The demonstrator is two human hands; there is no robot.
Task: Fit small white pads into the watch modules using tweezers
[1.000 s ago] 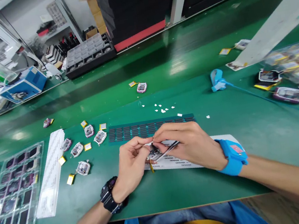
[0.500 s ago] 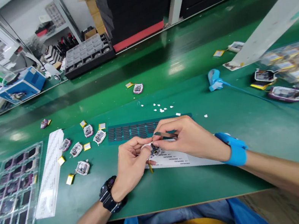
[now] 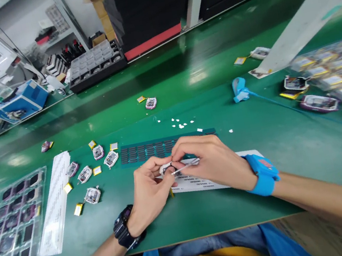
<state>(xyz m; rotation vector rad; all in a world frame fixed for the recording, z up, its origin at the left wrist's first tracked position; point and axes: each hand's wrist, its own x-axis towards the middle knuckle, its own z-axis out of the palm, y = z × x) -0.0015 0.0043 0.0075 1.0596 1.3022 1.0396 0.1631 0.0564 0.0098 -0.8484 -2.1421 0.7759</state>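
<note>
Between the fingertips of my left hand (image 3: 147,191) is a small white watch case (image 3: 164,169) with dark parts inside. A thin yellow strip (image 3: 171,192) hangs below it. My right hand (image 3: 208,161) grips metal tweezers (image 3: 185,168), their tips pointing left toward the case. Its thumb and index finger also meet at the case's edge, largely hiding it. Beneath both hands lies a white sheet (image 3: 215,182) printed with dark marks. Just behind them is a dark green sheet (image 3: 129,154) bearing rows of black strips.
Several open watch cases (image 3: 92,195) with yellow-edged batteries lie to the left, beside a paper strip (image 3: 53,210) and a clear tray (image 3: 16,226). Small white bits (image 3: 181,126) are scattered ahead. At right are a blue cord (image 3: 281,105) and a slanted white post (image 3: 300,17).
The tweezers have turned in my right hand, with their tips now lower and nearer the case. More of the white case shows. The whole view has shifted slightly.
</note>
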